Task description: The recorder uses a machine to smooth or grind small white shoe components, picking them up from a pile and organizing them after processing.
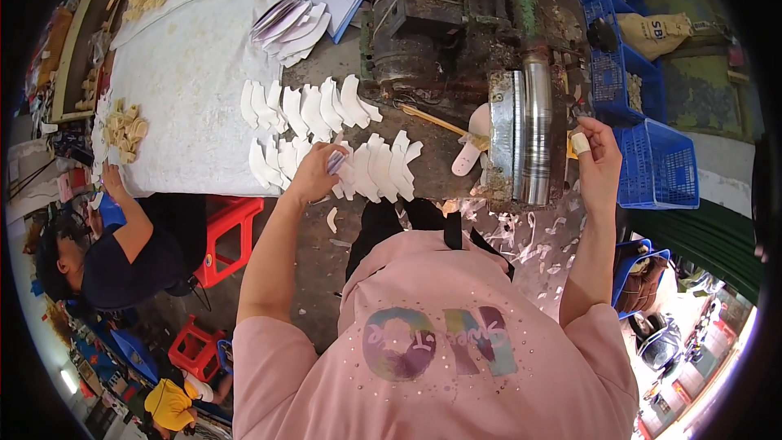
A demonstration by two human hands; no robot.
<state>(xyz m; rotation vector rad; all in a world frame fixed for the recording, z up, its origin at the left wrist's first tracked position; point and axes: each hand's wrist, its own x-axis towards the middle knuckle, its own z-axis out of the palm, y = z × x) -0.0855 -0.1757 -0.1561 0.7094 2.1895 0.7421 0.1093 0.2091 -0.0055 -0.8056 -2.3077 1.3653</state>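
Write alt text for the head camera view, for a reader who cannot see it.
A person's left hand rests on overlapping white cut-out pieces on a workbench, while the right hand reaches beside a worn metal roller machine. A seated co-worker handles small tan pieces at left.

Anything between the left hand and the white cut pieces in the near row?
Nothing visible. The left hand is already on the near row of white cut pieces, fingers resting on one of them. The right hand is off to the side by the roller machine, apart from the row.
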